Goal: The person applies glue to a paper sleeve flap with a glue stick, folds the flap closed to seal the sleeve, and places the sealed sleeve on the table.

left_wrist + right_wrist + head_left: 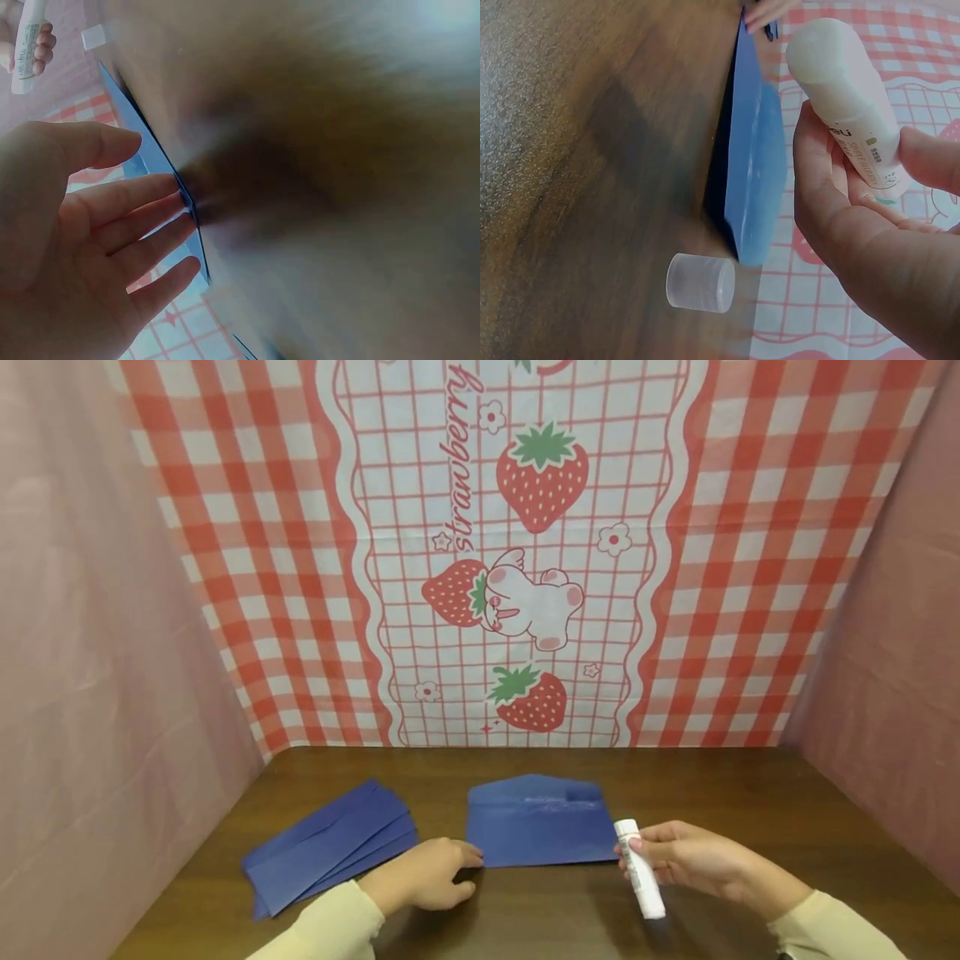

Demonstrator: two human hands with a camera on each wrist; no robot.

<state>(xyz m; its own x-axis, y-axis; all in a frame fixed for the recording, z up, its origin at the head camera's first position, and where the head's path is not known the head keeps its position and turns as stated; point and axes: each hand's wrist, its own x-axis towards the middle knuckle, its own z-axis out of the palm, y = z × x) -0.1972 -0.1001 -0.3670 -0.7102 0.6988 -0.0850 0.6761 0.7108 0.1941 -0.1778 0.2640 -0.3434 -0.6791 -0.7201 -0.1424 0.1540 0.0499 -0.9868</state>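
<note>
A blue envelope (540, 835) lies on the table with its flap (532, 787) folded open toward the back. A shiny streak shows along the flap. My left hand (431, 872) rests its fingertips at the envelope's near left corner; in the left wrist view its fingers (150, 244) are extended and spread. My right hand (701, 860) holds a white glue stick (640, 872) between thumb and fingers, just right of the envelope and tilted. Beside the envelope stands a translucent cap (700, 283), seen in the right wrist view; the head view does not show it.
Several more blue envelopes (322, 852) lie fanned in a pile on the left of the brown wooden table (705, 777). A strawberry-print checked cloth (510, 552) hangs behind the table, and pink cloth (877, 635) hangs at the sides.
</note>
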